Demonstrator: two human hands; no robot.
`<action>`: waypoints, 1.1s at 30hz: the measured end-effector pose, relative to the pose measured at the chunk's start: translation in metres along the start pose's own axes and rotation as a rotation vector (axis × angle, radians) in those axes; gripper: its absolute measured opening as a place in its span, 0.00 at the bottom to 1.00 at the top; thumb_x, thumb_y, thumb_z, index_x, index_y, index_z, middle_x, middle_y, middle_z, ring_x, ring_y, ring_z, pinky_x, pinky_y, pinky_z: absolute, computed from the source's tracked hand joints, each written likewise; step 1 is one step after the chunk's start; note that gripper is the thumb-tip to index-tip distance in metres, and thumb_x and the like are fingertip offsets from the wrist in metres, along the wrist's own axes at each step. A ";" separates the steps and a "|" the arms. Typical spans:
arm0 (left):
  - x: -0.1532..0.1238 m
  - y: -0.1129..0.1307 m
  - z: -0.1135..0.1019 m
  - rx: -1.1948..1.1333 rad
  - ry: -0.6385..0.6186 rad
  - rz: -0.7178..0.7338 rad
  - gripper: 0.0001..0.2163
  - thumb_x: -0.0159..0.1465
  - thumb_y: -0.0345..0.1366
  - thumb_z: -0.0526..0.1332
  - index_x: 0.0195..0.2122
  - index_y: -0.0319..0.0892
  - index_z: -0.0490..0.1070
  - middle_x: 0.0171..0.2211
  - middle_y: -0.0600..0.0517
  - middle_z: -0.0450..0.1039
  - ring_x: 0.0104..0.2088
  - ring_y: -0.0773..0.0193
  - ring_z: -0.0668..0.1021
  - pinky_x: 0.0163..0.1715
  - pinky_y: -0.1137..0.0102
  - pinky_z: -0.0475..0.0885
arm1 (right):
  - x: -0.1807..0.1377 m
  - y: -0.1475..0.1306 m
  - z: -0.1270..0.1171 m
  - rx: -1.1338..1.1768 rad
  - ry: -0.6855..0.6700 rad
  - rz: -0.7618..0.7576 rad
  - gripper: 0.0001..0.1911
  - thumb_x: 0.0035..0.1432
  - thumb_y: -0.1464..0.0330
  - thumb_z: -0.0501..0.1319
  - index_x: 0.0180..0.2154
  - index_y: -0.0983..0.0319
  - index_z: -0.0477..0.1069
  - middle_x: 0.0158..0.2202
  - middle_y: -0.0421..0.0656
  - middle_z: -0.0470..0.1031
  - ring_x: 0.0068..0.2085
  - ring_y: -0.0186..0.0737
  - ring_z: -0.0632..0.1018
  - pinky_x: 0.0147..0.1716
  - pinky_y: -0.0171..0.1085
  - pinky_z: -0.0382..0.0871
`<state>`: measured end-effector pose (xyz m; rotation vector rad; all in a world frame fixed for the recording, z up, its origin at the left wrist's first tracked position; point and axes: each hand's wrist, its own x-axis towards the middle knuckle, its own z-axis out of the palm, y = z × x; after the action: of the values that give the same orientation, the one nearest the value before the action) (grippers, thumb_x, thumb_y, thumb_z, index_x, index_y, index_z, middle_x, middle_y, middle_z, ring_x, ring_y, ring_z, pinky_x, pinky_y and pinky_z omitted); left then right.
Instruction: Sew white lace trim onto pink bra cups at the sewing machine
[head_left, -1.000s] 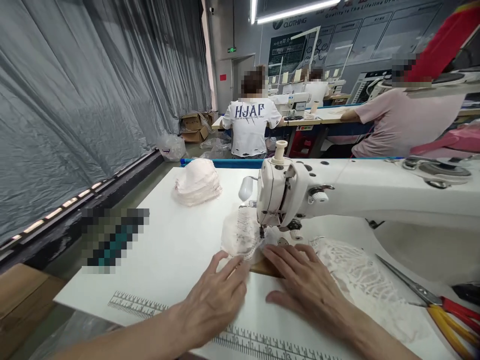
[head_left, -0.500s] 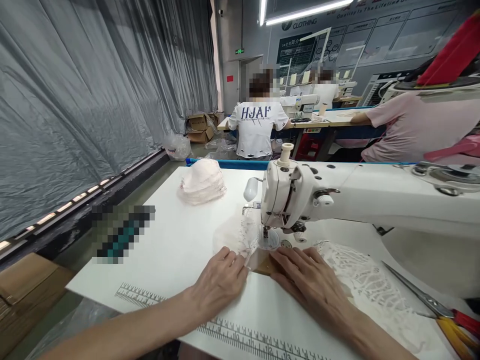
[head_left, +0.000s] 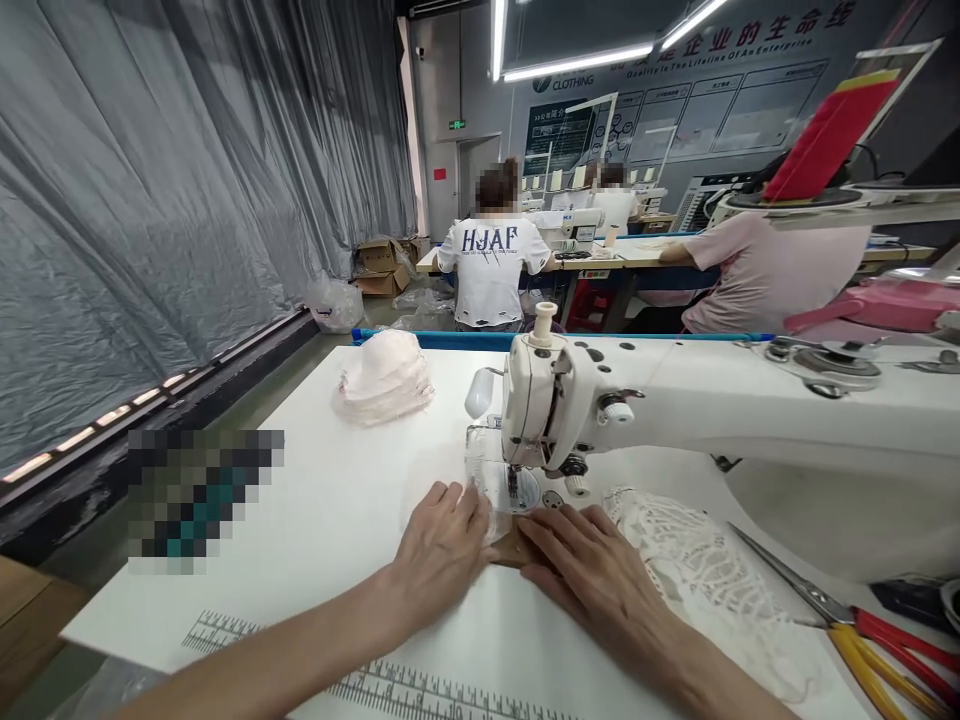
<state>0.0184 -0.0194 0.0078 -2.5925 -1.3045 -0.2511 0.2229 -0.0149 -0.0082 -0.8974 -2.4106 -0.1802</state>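
My left hand [head_left: 442,545] lies flat with fingers stretched out on a small white lace piece [head_left: 487,480], just left of the needle of the white sewing machine [head_left: 555,405]. My right hand [head_left: 592,570] rests flat beside it, fingers pointing at the presser foot and pressing a brown patch [head_left: 514,548] on the table. A strip of white lace [head_left: 697,575] trails to the right under my right wrist.
A stack of pale pink fabric pieces [head_left: 384,378] sits at the far left of the white table [head_left: 337,510]. Scissors with red and yellow handles [head_left: 862,625] lie at the right edge. People sit at other sewing tables behind. Grey plastic sheeting hangs on the left.
The small lace piece has been drawn back toward me and lies under my left fingers. Both hands have moved slightly closer to the needle.
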 end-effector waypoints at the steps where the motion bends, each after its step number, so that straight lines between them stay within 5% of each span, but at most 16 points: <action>1: 0.003 -0.001 0.001 0.026 -0.003 -0.019 0.16 0.62 0.40 0.60 0.47 0.35 0.64 0.39 0.44 0.70 0.35 0.57 0.71 0.34 0.62 0.66 | 0.000 0.000 0.000 -0.007 0.003 0.000 0.17 0.68 0.62 0.45 0.41 0.63 0.69 0.37 0.47 0.75 0.34 0.42 0.73 0.32 0.40 0.58; 9: 0.014 0.000 0.011 0.178 0.093 -0.042 0.12 0.63 0.41 0.58 0.34 0.34 0.68 0.30 0.46 0.67 0.29 0.59 0.69 0.28 0.65 0.63 | 0.001 -0.001 -0.003 -0.022 -0.015 0.010 0.17 0.68 0.63 0.46 0.39 0.63 0.70 0.36 0.47 0.75 0.34 0.42 0.74 0.31 0.40 0.59; 33: 0.017 -0.003 0.015 0.098 0.148 -0.046 0.10 0.63 0.39 0.59 0.29 0.36 0.67 0.28 0.49 0.65 0.28 0.61 0.68 0.27 0.66 0.62 | 0.001 -0.001 -0.002 -0.010 -0.037 0.013 0.17 0.68 0.63 0.45 0.37 0.62 0.70 0.35 0.47 0.74 0.33 0.42 0.73 0.31 0.39 0.61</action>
<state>0.0272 -0.0004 -0.0022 -2.4148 -1.2923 -0.3699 0.2231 -0.0157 -0.0061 -0.9285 -2.4391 -0.1720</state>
